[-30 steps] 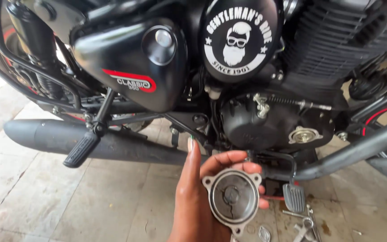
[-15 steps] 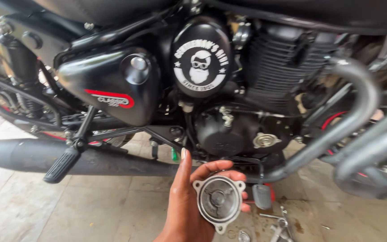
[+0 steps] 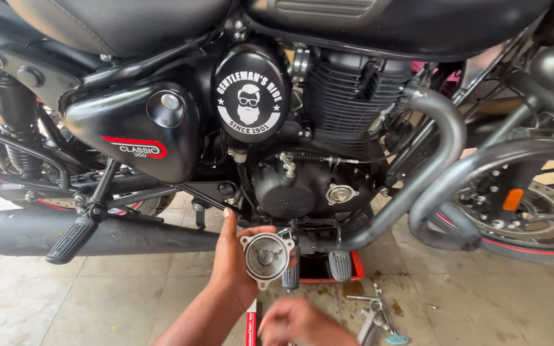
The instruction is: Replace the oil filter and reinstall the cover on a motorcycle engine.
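Left hand point(image 3: 235, 263) pinches a round metal cover point(image 3: 265, 257) under the black engine case point(image 3: 290, 192). Right hand point(image 3: 302, 323) blurred low; grip unreadable. Likely refitting: seating needs square alignment.

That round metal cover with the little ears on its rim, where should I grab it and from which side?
Grip the round metal cover by its rim, at the flat ears, coming from its back or left edge as the left hand does now. Its recessed face, with a raised centre, faces the camera and offers little to pinch. The motorcycle engine crowds it just above, so approach from below. The right hand is below, blurred.
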